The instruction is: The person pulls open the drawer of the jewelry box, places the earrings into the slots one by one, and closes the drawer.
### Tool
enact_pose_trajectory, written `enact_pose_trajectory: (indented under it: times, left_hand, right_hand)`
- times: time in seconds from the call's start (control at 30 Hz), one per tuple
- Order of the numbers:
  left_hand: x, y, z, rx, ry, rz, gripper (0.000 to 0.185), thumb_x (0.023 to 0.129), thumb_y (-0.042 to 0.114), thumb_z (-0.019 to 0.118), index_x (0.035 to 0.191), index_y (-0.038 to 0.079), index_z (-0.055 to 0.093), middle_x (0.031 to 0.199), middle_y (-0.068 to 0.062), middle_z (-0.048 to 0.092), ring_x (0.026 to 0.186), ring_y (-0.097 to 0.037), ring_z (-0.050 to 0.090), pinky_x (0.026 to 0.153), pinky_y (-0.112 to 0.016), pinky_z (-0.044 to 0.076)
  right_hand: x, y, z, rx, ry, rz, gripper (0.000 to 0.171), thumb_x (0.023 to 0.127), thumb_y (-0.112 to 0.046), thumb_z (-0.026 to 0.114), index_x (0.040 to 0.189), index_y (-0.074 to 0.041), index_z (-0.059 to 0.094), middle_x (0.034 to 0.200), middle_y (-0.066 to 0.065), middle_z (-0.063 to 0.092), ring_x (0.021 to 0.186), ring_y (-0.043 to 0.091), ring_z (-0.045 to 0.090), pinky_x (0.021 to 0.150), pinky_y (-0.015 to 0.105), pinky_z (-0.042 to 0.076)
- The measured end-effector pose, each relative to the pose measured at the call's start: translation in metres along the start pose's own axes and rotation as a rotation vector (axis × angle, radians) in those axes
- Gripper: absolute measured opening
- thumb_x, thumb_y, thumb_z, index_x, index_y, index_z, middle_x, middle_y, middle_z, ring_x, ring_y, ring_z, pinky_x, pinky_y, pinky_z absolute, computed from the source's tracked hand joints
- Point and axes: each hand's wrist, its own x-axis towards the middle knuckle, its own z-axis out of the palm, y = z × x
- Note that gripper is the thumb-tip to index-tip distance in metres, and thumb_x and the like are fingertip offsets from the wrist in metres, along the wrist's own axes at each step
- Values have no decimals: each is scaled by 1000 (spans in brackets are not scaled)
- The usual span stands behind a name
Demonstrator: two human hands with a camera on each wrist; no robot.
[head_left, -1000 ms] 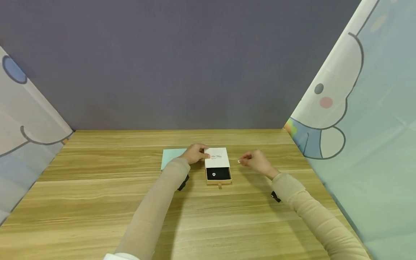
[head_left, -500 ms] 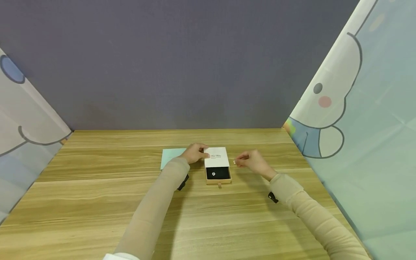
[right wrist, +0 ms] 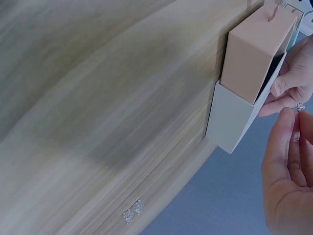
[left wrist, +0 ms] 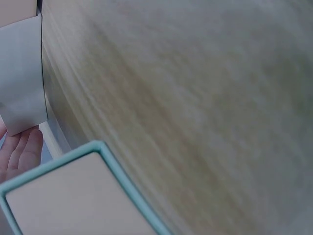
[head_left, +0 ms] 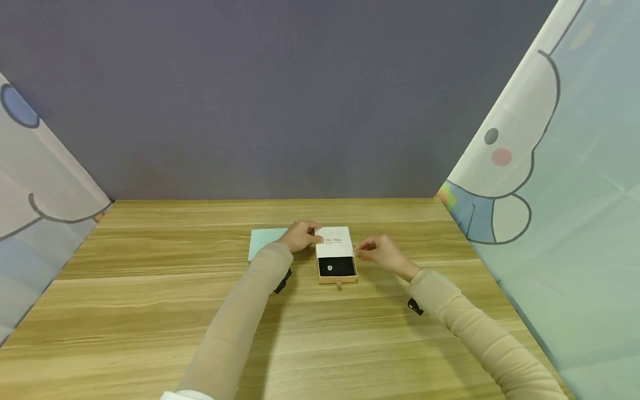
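A white slide-out jewellery box (head_left: 333, 239) lies on the table, its drawer (head_left: 337, 280) pulled part way out toward me. On the drawer's black insert sits a sparkling heart-shaped piece (head_left: 329, 268). My left hand (head_left: 299, 236) holds the box by its left side, thumb on the white cover. Beside the box's right edge, my right hand (head_left: 385, 254) pinches a small sparkling earring (right wrist: 301, 105) between thumb and fingertips. Two more sparkling earrings (right wrist: 133, 211) rest on the table in the right wrist view; the head view does not show them.
A mint-green box (head_left: 262, 239) stands left of the white one, partly covered by my left forearm. The wooden table (head_left: 150, 311) runs back to a grey wall (head_left: 280, 111). Printed cloth panels (head_left: 575, 183) border both sides.
My right hand has moved left with the earring, from a short way off to right beside the box's edge. The left hand and the box stay put.
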Motion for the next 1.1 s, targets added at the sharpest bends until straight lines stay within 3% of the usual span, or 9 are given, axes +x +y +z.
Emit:
enact_pose_trajectory:
  times: [0.3,0.6,0.83,1.1]
  left_hand:
    - [1,2,-1,6,5,-10,50,84,25,67,130,9,53,124,-7,56,100,-17,51,89,-34,45]
    - [-2,4,-2,27,13,-19,50,85,26,66,130,9,53,121,-7,57,98,-17,52,87,-33,46]
    - [-5,7,-2,29,18,-14,50,85,25,67,130,9,53,123,-8,57,100,-17,53,91,-34,45]
    - [-8,11,-1,36,15,-4,49,86,24,66,130,7,53,115,-8,59,92,-17,51,82,-31,45]
  right_hand:
    - [1,0,7,-44,-24,2,10,83,-2,64,90,3,70,89,16,68,76,21,65,67,34,56]
    - [6,-4,15,-30,-86,44,10,83,1,62,89,5,70,82,16,69,73,22,67,68,35,56]
    - [10,-9,21,-109,-138,93,9,85,-2,62,87,1,70,75,9,69,65,14,63,66,37,56]
    - [14,-13,26,-213,-164,115,7,83,-2,64,82,-1,70,72,5,68,60,11,61,57,23,52]
